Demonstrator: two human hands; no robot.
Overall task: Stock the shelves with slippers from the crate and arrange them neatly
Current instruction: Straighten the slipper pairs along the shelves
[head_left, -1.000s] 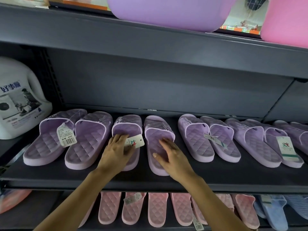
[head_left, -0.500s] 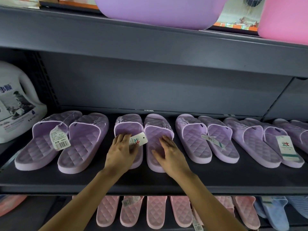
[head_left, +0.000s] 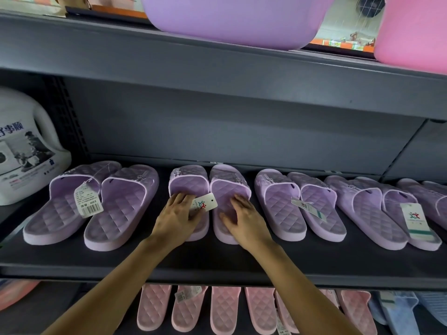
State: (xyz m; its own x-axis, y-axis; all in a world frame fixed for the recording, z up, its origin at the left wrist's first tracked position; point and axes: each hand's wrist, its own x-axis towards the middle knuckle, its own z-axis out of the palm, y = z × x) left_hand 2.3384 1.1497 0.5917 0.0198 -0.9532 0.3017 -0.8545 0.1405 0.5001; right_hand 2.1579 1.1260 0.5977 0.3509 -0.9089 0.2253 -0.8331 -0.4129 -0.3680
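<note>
Left hand (head_left: 175, 220) and right hand (head_left: 244, 220) lie flat with fingers straight, each pressing one slipper of the middle lilac pair (head_left: 227, 187) on the shelf (head_left: 217, 264) — the neatening step. Next, the heels probably need squaring with the neighbouring pairs (head_left: 300, 209). Since a second ago the two slippers have closed up — toes now touch.

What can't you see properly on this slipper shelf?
Head view:
Insoles of middle pair: under left hand and right hand.
Toes of pink slippers: behind shelf edge.
Print on barcode tag: too small.
Part of white jug: cut off at left edge.
</note>
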